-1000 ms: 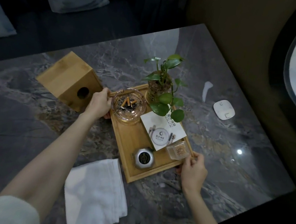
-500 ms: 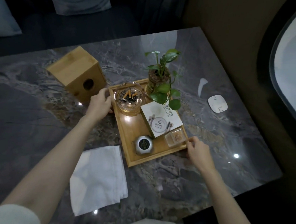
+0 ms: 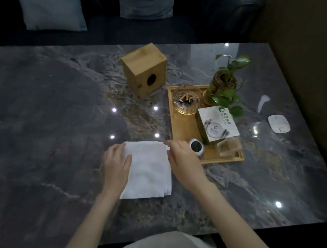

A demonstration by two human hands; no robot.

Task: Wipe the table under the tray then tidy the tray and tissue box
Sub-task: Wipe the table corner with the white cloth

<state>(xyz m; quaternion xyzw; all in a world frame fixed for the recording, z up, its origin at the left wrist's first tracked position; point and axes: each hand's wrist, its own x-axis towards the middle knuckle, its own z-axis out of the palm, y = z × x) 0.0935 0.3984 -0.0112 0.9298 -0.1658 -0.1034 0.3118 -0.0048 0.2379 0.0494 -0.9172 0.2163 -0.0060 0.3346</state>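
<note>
The bamboo tray point(image 3: 183, 129) lies on the dark marble table point(image 3: 43, 115), right of centre, carrying a glass ashtray point(image 3: 186, 102), a potted plant point(image 3: 222, 83), a white box point(image 3: 217, 123), a round metal piece point(image 3: 196, 146) and a clear little box point(image 3: 228, 147). The wooden tissue box point(image 3: 143, 68) stands just beyond the tray's far left corner. A folded white cloth point(image 3: 148, 169) lies left of the tray's near end. My left hand point(image 3: 116, 163) rests flat on the cloth's left edge. My right hand point(image 3: 183, 160) pinches its far right corner and hides the tray's near left corner.
A small white flat device point(image 3: 278, 123) lies on the table right of the tray. Pale cushions point(image 3: 51, 3) sit on the dark sofa beyond the far edge. A brown wall point(image 3: 308, 56) borders the table on the right. The table's near edge runs close to my body.
Both hands have let go of the tray's edges and come to the white cloth. The tray now sits square on the table, apart from the tissue box.
</note>
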